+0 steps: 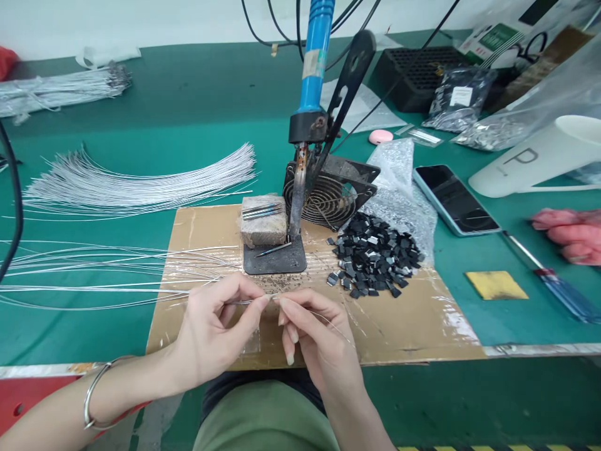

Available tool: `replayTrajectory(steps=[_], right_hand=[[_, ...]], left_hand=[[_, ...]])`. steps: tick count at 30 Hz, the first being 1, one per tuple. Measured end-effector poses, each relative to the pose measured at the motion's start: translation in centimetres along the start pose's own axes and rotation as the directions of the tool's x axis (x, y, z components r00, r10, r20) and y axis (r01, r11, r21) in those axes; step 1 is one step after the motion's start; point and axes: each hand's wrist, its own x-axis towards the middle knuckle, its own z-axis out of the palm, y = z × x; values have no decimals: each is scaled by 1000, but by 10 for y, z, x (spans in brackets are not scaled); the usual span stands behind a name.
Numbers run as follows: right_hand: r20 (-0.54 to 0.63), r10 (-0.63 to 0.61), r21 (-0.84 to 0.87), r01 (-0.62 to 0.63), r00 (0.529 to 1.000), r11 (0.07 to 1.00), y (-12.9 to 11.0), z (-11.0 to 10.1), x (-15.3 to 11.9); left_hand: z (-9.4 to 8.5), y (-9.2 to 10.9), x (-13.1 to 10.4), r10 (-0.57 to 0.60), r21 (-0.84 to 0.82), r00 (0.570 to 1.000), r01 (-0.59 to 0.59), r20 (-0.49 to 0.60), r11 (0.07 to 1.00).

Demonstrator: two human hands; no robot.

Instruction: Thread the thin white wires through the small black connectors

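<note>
My left hand point(218, 329) and my right hand point(322, 335) meet fingertip to fingertip over the cardboard sheet point(404, 326). Thumb and forefinger of the left pinch a thin wire point(243, 302). In the right, thumb and forefinger are closed on a fine strand of wire point(335, 327) that trails across the palm. Whether both hold one wire is hidden at the fingertips. Just beyond them a blue-handled soldering iron point(320, 59) points down at a dark plate point(277, 262). Loose white wires point(117, 250) reach in from the left.
A pile of small black connectors point(375, 257) lies right of the iron, before a fan point(328, 197). A fanned wire bundle point(141, 185) is at back left. Rightward lie a phone point(457, 199), yellow sponge point(496, 285), screwdriver point(570, 297) and white cup point(526, 160).
</note>
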Motion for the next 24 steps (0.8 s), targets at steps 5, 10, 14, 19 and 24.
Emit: replayTrajectory(steps=[5, 10, 14, 19, 24], right_hand=[[-56, -26, 30, 28, 998, 999, 5, 5, -1], [-100, -50, 82, 58, 994, 995, 12, 10, -4], [-121, -61, 112, 75, 991, 991, 16, 14, -5], [-141, -74, 106, 89, 987, 990, 20, 17, -7], [-169, -191, -17, 191, 967, 981, 7, -4, -6]], left_hand=[[3, -1, 0, -8, -49, 1000, 7, -20, 999], [4, 1, 0, -23, -111, 999, 18, -41, 994], [4, 2, 0, -13, -152, 999, 6, -46, 988], [5, 2, 1, -31, -144, 999, 25, -41, 989], [-7, 11, 4, -20, -12, 997, 19, -68, 1000]])
